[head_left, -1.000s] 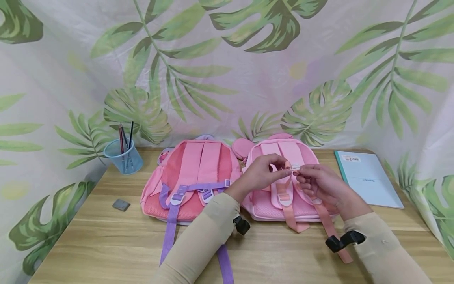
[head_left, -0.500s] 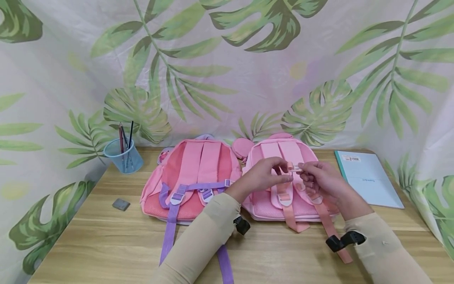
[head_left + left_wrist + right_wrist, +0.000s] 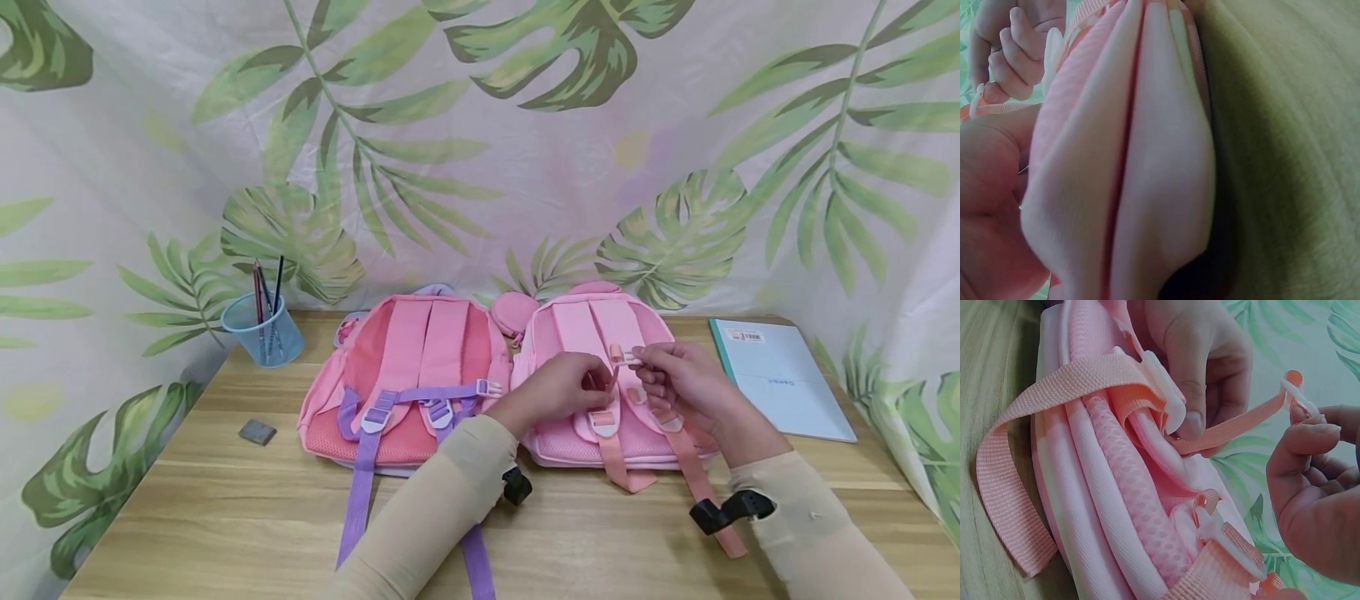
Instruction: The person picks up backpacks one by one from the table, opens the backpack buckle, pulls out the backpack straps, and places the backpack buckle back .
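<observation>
A light pink backpack lies with its shoulder straps up on the table. In the head view my right hand pinches a small white buckle above the bag. An orange webbing strap runs from this buckle to my left hand, whose thumb and fingers pinch it lower down. The right wrist view shows the strap stretched between left hand and right hand. Beside the left thumb sits a white strap adjuster. In the left wrist view the bag's side covers much of the work.
Left of this bag lies a darker pink backpack with purple straps. A blue pen cup with several pencils and a grey eraser are at the left. A pale blue notebook lies at the right.
My left hand has moved from the buckle down along the orange strap, closer to the bag. My right hand stays nearly in place, with the white buckle still pinched.
</observation>
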The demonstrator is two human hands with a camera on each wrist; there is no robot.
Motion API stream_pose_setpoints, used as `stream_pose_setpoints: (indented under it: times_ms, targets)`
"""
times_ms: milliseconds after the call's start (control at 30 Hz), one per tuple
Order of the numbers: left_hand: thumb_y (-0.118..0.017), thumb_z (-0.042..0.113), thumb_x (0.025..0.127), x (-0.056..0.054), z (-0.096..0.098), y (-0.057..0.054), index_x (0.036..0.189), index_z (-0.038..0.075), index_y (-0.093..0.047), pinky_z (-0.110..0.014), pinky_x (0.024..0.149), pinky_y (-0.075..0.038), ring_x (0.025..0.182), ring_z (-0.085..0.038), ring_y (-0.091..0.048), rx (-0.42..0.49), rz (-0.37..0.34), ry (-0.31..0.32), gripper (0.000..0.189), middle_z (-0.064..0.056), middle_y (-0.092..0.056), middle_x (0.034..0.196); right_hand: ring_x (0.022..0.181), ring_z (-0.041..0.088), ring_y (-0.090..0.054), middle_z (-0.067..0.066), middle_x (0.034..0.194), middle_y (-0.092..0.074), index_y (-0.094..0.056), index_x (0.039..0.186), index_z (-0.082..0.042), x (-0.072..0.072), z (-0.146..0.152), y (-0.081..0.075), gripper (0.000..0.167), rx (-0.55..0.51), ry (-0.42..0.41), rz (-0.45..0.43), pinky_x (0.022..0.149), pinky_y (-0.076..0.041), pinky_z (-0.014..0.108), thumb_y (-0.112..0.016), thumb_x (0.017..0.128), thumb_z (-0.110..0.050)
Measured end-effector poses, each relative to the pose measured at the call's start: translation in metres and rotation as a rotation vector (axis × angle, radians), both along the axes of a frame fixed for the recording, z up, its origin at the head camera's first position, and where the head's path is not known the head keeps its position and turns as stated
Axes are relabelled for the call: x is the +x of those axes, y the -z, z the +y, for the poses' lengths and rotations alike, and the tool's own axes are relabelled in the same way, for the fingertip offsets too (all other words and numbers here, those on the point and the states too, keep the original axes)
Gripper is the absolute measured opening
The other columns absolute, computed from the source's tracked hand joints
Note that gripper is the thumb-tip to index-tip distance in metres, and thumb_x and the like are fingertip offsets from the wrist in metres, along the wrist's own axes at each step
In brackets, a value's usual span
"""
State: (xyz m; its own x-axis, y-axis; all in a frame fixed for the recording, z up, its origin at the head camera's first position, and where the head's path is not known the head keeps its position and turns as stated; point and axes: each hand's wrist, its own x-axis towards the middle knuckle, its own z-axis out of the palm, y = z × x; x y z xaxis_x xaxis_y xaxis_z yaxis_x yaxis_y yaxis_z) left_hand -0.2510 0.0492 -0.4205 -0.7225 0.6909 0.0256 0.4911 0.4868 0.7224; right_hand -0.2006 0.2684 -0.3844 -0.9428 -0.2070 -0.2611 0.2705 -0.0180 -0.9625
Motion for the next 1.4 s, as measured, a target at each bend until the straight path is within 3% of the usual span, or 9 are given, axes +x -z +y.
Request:
stream_pose_setpoints:
  times_ms: [300,533,900,1000,1133,1267,1400]
  targets:
    - [-0.082,0.020,0.098,0.001,0.002,0.002,0.102,0.011,-0.075,-0.016,0.076,-0.048,0.078,-0.003,-0.059,-0.057,0.039,-0.017,0.012,0.004,-0.071,0.087,0.060,0.007,-0.044,-0.004,0.074,-0.054,-0.071,0.089,-0.014,0.003,0.000,-0.003,0.035,-0.057,-0.019,0.046,0.053,-0.039,0.020,-0.049,0.116,-0.019]
    - [-0.081,0.019,0.098,0.002,0.003,0.003,0.100,0.010,-0.076,-0.017,0.077,-0.046,0.078,-0.004,-0.056,-0.067,0.040,-0.024,0.011,0.004,-0.068,0.085,0.057,0.008,-0.037,-0.004,0.072,-0.049,-0.070,0.089,-0.013,0.006,0.000,-0.009,0.036,-0.117,0.034,0.094,0.053,-0.029,0.022,-0.047,0.116,-0.019]
    - [-0.079,0.025,0.101,0.001,-0.002,-0.002,0.110,0.010,-0.077,-0.018,0.082,-0.050,0.084,-0.005,-0.062,-0.058,-0.004,-0.006,0.018,0.003,-0.074,0.094,0.058,0.008,-0.042,-0.004,0.073,-0.054,-0.073,0.090,-0.014,0.007,0.002,-0.008,0.036,-0.119,0.050,0.089,0.052,-0.038,0.020,-0.050,0.116,-0.023]
    - [-0.075,0.030,0.104,0.000,-0.005,-0.009,0.120,0.010,-0.075,-0.019,0.084,-0.051,0.090,-0.006,-0.063,-0.015,-0.005,-0.026,0.026,0.002,-0.073,0.101,0.058,0.008,-0.042,-0.005,0.073,-0.053,-0.073,0.092,-0.015,0.006,0.003,-0.008,0.034,-0.121,0.040,0.088,0.052,-0.036,0.020,-0.050,0.116,-0.023]
    - [-0.070,0.029,0.107,0.000,-0.005,-0.021,0.130,0.007,-0.072,-0.025,0.089,-0.054,0.100,-0.010,-0.063,0.130,0.040,-0.045,0.032,-0.003,-0.073,0.110,0.059,0.008,-0.044,-0.005,0.073,-0.054,-0.073,0.091,-0.015,0.005,0.003,-0.007,0.034,-0.103,0.029,0.082,0.053,-0.038,0.020,-0.052,0.116,-0.025]
    - [-0.070,0.024,0.107,0.001,-0.003,-0.031,0.129,0.007,-0.071,-0.037,0.095,-0.058,0.102,-0.013,-0.065,0.255,0.107,-0.032,0.028,-0.006,-0.073,0.110,0.061,0.008,-0.046,-0.004,0.073,-0.055,-0.074,0.092,-0.014,0.006,0.003,-0.007,0.034,-0.095,0.017,0.083,0.054,-0.042,0.020,-0.053,0.115,-0.026]
    - [-0.072,0.022,0.105,0.003,-0.002,-0.034,0.122,0.007,-0.073,-0.044,0.096,-0.058,0.098,-0.010,-0.063,0.295,0.136,-0.042,0.022,-0.006,-0.073,0.105,0.063,0.008,-0.049,-0.004,0.075,-0.061,-0.077,0.093,-0.014,0.006,0.002,-0.006,0.036,-0.111,0.009,0.080,0.055,-0.046,0.021,-0.052,0.116,-0.027]
